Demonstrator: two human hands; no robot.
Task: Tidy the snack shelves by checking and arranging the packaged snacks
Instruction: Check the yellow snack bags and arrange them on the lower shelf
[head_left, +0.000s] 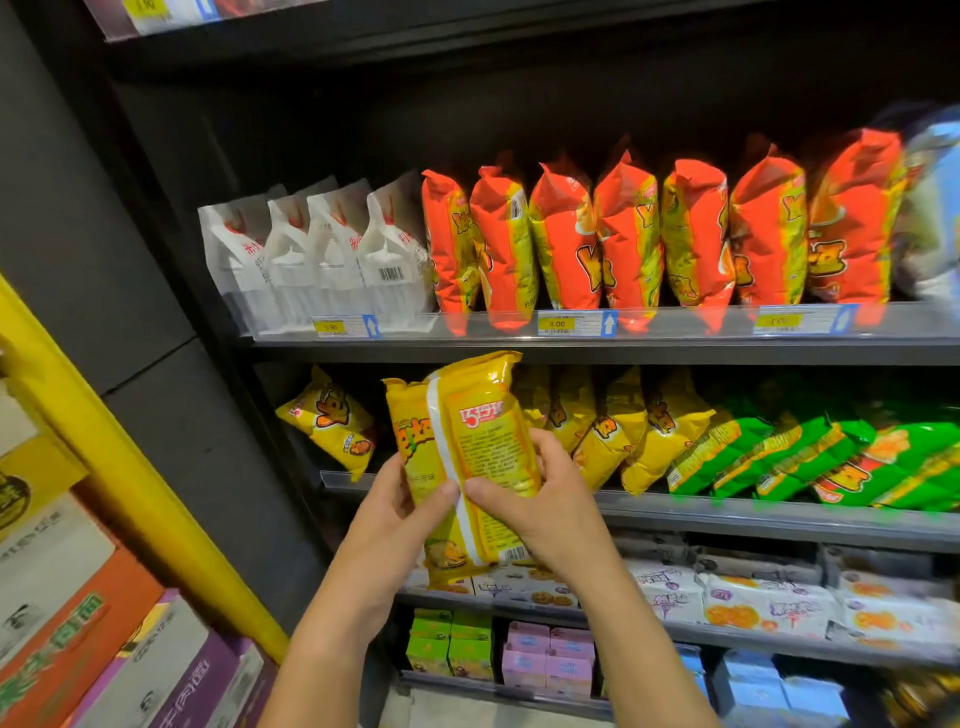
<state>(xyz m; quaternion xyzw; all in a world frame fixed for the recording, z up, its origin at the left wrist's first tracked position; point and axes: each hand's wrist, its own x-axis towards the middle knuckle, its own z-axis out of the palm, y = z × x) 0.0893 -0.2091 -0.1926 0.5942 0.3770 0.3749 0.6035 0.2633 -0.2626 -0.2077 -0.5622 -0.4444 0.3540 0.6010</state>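
A yellow snack bag (467, 431) is held upright in front of the middle shelf, its printed back and white seam facing me. My left hand (400, 514) grips its lower left edge, thumb on the seam. My right hand (540, 499) holds its lower right side, thumb across the back. Behind it, a lone yellow bag (332, 421) lies tilted at the shelf's left. More yellow bags (623, 426) lean in a row to the right.
Green bags (810, 457) fill the middle shelf's right part. Above stand white bags (317, 260) and orange bags (623, 234) behind a price rail (556, 325). Lower shelves hold white packs (753, 597) and small boxes (545, 660). A yellow post (119, 467) and cartons (104, 649) stand left.
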